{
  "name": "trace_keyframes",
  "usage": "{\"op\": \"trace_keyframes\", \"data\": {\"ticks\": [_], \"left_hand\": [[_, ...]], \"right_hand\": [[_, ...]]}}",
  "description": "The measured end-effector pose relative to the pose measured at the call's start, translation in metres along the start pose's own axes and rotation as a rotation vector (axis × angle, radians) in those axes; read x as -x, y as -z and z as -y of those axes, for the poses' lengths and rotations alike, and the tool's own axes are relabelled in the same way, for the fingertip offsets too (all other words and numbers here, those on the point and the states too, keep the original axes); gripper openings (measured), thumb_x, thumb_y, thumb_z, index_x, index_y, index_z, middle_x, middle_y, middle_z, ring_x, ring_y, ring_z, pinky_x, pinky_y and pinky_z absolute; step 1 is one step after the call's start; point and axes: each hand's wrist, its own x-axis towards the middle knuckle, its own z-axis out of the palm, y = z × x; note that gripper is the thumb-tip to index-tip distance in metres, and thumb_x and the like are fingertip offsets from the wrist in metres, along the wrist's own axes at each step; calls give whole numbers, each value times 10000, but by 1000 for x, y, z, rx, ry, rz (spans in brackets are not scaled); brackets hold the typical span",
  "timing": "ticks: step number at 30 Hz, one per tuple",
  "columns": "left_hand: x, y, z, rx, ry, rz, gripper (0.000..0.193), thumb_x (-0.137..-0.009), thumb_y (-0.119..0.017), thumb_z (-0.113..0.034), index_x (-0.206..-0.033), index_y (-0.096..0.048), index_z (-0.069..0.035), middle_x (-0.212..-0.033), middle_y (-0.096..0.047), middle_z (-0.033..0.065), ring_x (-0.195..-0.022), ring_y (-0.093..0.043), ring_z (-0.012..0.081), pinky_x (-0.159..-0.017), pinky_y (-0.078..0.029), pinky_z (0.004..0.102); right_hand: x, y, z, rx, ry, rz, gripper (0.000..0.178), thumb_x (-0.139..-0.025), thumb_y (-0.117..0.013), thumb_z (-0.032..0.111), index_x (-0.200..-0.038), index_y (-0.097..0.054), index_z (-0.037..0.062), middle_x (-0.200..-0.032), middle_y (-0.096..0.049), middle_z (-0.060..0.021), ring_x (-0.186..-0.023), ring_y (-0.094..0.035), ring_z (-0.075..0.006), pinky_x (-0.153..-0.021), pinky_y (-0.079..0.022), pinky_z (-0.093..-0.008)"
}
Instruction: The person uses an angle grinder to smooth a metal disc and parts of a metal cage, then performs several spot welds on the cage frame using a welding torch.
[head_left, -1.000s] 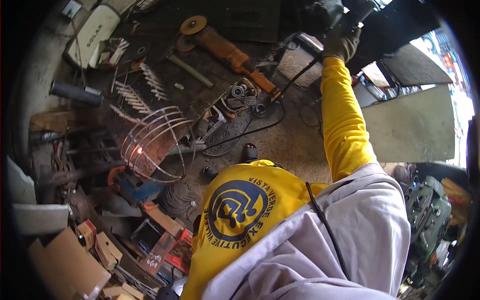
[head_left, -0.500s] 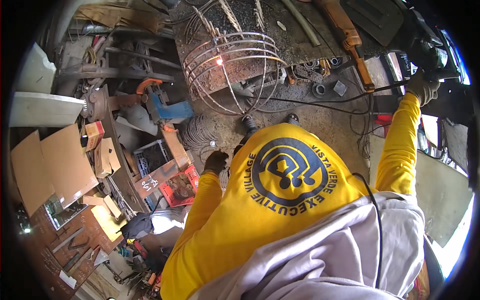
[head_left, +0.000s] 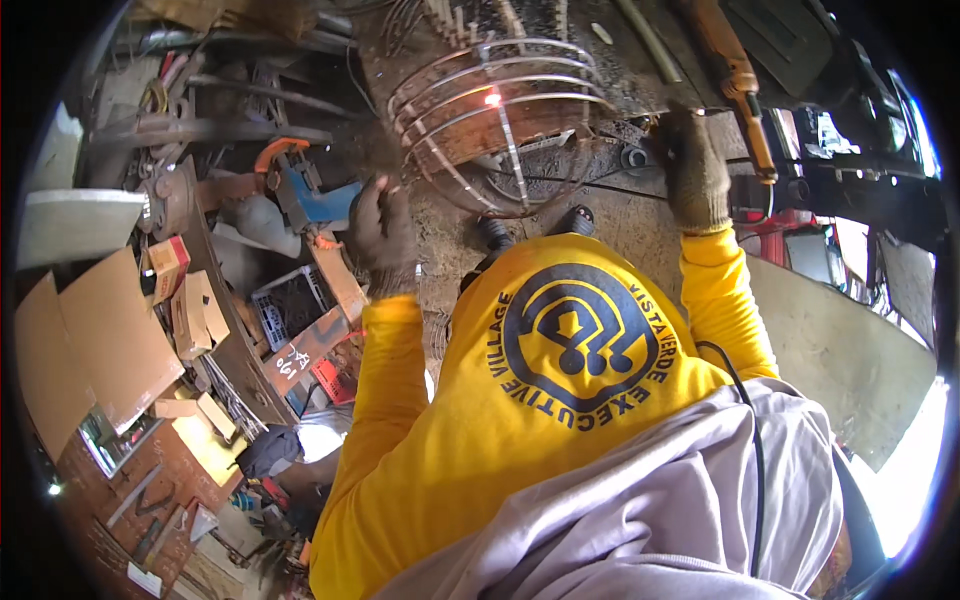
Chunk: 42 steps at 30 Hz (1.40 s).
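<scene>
A rounded cage of bent metal rods [head_left: 510, 142] stands at the front edge of the dark worktable. One joint on it, a glowing spot [head_left: 492, 99], shines orange-red. My left hand [head_left: 383, 225], in a dark glove, is raised just left of the cage, its fingers loosely stretched and partly blurred. Nothing shows in it. On the cage's other side, my gloved right hand [head_left: 697, 170] reaches toward the table edge with fingers extended and smeared by motion. No held thing is visible there either, and neither hand plainly touches the cage.
An orange power tool [head_left: 738, 85] lies on the table at the right, near a metal tube [head_left: 648, 40]. A blue vise-like tool [head_left: 318, 195] stands to the left. Cardboard sheets [head_left: 110, 345], boxes and a red crate [head_left: 335, 380] crowd the left side. Black cable crosses behind my right hand.
My right hand has come inward from dark equipment at the far right to beside the cage. My left hand has risen forward toward the cage. The view has shifted slightly; the joint still glows.
</scene>
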Motion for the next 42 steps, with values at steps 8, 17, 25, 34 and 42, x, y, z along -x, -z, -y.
{"op": "trace_keyframes", "data": {"ticks": [8, 17, 25, 34, 42], "left_hand": [[-24, -3, -19, -168, -167, 169, 262, -898, -719, -163, -1110, -693, -12, -1098, -703, 160, -985, -678, 299, -876, -528, 370], [-44, -6, -23, -152, -178, 283, 221, -908, -704, -223, -1029, -701, -39, -963, -720, 155, -867, -694, 322, -784, -540, 391], [-41, -8, -3, -288, -210, 262, 217, -925, -682, -214, -1045, -712, -36, -977, -724, 153, -870, -697, 317, -785, -538, 393], [-44, -6, -10, -282, -200, 279, 230, -918, -689, -219, -1035, -715, -23, -996, -723, 144, -917, -686, 301, -833, -527, 388], [-47, -7, -29, -348, -123, 355, 227, -921, -668, -222, -1018, -706, -20, -984, -714, 144, -920, -676, 321, -837, -522, 399]], "right_hand": [[-3, -26, -38, -453, -774, 399, 638, -962, -510, 613, -1166, -628, 20, -1084, -691, -151, -979, -664, -316, -890, -536, -496], [3, -41, -25, -662, -785, 471, 568, -1014, -429, 539, -1195, -630, 38, -1053, -700, -125, -988, -670, -306, -959, -505, -511], [0, -41, -26, -666, -784, 541, 442, -1030, -443, 442, -1178, -626, 68, -1055, -716, -103, -996, -680, -288, -949, -515, -521], [-12, -25, -59, -720, -736, 599, 367, -1038, -437, 404, -1150, -636, 117, -1010, -728, -56, -931, -702, -235, -924, -533, -498], [-15, -24, -70, -721, -717, 567, 335, -1056, -415, 361, -1170, -632, 133, -982, -724, -14, -895, -702, -202, -898, -546, -489]]}}
